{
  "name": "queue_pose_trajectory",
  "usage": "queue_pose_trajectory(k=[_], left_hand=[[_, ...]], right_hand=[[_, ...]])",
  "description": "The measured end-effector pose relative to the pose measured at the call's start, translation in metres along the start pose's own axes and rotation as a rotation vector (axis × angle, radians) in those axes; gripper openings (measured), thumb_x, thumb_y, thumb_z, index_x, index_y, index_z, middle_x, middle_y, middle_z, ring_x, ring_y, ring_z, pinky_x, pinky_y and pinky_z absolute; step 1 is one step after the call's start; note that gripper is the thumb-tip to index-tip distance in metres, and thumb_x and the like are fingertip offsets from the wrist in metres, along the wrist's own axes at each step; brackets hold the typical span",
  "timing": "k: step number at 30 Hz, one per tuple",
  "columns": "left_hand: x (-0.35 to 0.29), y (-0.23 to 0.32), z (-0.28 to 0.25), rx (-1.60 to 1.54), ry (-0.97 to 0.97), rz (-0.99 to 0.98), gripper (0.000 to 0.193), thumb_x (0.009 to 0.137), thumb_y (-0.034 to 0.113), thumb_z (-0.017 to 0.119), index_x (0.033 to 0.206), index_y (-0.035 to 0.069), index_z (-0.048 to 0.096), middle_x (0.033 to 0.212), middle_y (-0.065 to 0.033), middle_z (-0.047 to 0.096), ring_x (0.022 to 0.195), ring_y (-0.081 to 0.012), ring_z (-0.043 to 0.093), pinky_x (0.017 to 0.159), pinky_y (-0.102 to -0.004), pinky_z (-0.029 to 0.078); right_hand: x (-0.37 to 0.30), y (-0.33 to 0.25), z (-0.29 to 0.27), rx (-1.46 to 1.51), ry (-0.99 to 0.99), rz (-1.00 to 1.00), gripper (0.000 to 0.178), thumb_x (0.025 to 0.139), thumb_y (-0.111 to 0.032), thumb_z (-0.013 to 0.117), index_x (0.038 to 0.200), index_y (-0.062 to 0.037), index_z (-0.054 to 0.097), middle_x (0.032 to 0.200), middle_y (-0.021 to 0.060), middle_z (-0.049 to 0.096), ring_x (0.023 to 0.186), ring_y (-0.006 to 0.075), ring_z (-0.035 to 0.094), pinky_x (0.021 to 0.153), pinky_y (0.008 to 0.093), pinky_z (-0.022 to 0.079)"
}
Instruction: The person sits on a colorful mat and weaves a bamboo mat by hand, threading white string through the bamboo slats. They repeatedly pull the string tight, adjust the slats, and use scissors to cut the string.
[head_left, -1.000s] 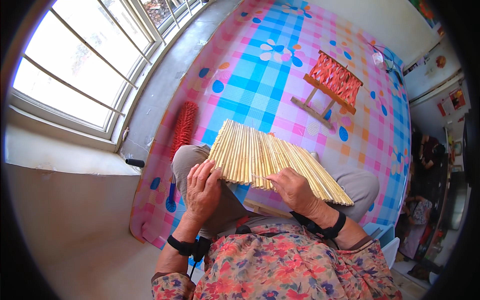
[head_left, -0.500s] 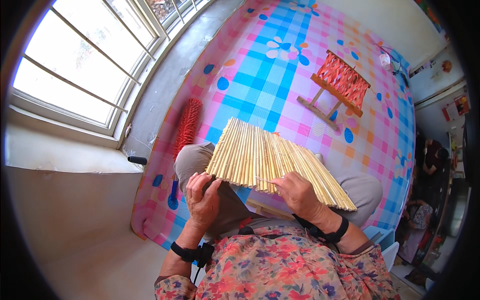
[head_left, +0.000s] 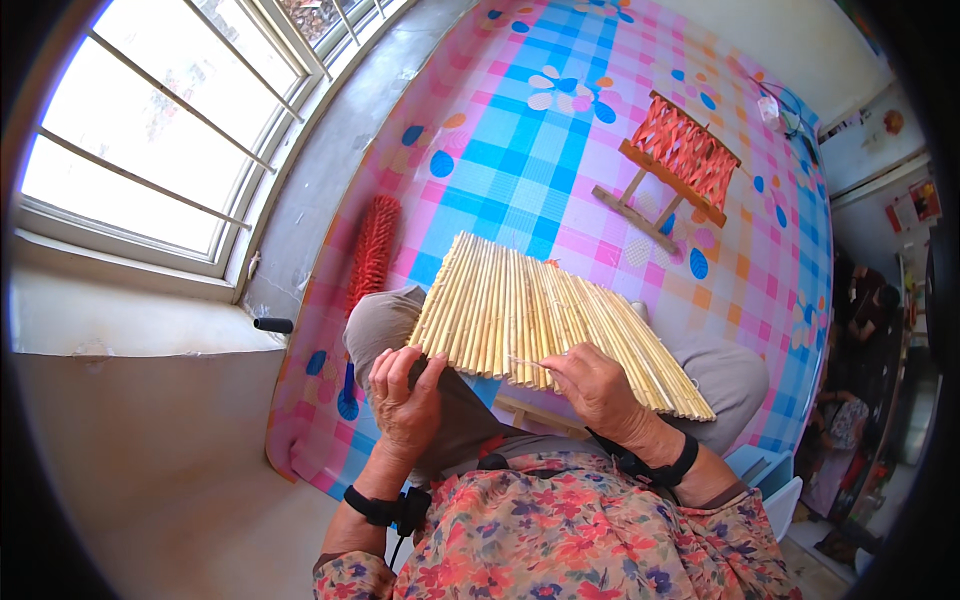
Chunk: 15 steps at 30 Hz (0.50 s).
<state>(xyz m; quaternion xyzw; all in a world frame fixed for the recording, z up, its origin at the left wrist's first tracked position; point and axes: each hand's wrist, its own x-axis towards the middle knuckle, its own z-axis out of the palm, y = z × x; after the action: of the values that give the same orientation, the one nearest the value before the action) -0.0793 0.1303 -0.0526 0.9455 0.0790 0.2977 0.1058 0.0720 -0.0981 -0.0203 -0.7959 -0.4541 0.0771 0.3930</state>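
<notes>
A mat of pale yellow stalks (head_left: 530, 310), laid side by side, rests across my lap and slopes away from me. At its near left corner is my left hand (head_left: 405, 395), fingers bent and thumb against the end stalks, gripping the edge. My right hand (head_left: 592, 385) is at the middle of the near edge, thumb and forefinger pinched on a thin pale cord (head_left: 525, 361). This cord runs left along the stalk ends from my fingertips. Parts of the fingertips are hidden.
A long red bristly brush (head_left: 374, 255) lies left by the window ledge (head_left: 345, 140). Farther right, a wooden stool with a red woven seat (head_left: 685, 155) lies tipped on the checked sheet (head_left: 500, 170). Two people (head_left: 868, 305) show at the far right; a pale blue plastic item (head_left: 765, 470) stands by my right elbow.
Both hands keep nearly the same places on the mat's edge and cord. The whole view has shifted very slightly.
</notes>
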Motion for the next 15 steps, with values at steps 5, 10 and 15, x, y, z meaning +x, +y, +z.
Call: queue_pose_trajectory(k=[5, 10, 15], left_hand=[[0.0, -0.0007, 0.0011, 0.009, -0.003, -0.005, 0.042, 0.07, -0.003, 0.063, 0.107, 0.016, 0.068, 0.115, -0.0081, 0.058, 0.112, -0.0294, 0.054, 0.099, -0.0476, 0.043], [0.0, -0.002, 0.004, 0.026, -0.011, 0.004, 0.039, 0.071, -0.002, 0.065, 0.104, 0.017, 0.067, 0.116, -0.0075, 0.057, 0.111, -0.03, 0.053, 0.098, -0.0476, 0.042], [-0.002, 0.0013, 0.005, 0.047, -0.004, 0.017, 0.038, 0.073, -0.001, 0.066, 0.108, 0.014, 0.067, 0.119, -0.0086, 0.056, 0.114, -0.0301, 0.052, 0.101, -0.0476, 0.04]], right_hand=[[-0.0007, 0.0, -0.0011, 0.007, -0.019, -0.026, 0.021, 0.084, -0.003, 0.065, 0.104, -0.0051, 0.064, 0.083, 0.0107, 0.055, 0.078, 0.0291, 0.059, 0.067, 0.0388, 0.05], [-0.0014, 0.0016, 0.0005, 0.056, 0.026, -0.03, 0.021, 0.086, -0.002, 0.062, 0.107, -0.0035, 0.062, 0.083, 0.0135, 0.056, 0.079, 0.0319, 0.059, 0.068, 0.0408, 0.05], [-0.0056, 0.0073, -0.0017, 0.254, 0.129, 0.15, 0.016, 0.09, -0.004, 0.063, 0.106, -0.0007, 0.066, 0.09, 0.0127, 0.063, 0.079, 0.0246, 0.063, 0.068, 0.0319, 0.05]])
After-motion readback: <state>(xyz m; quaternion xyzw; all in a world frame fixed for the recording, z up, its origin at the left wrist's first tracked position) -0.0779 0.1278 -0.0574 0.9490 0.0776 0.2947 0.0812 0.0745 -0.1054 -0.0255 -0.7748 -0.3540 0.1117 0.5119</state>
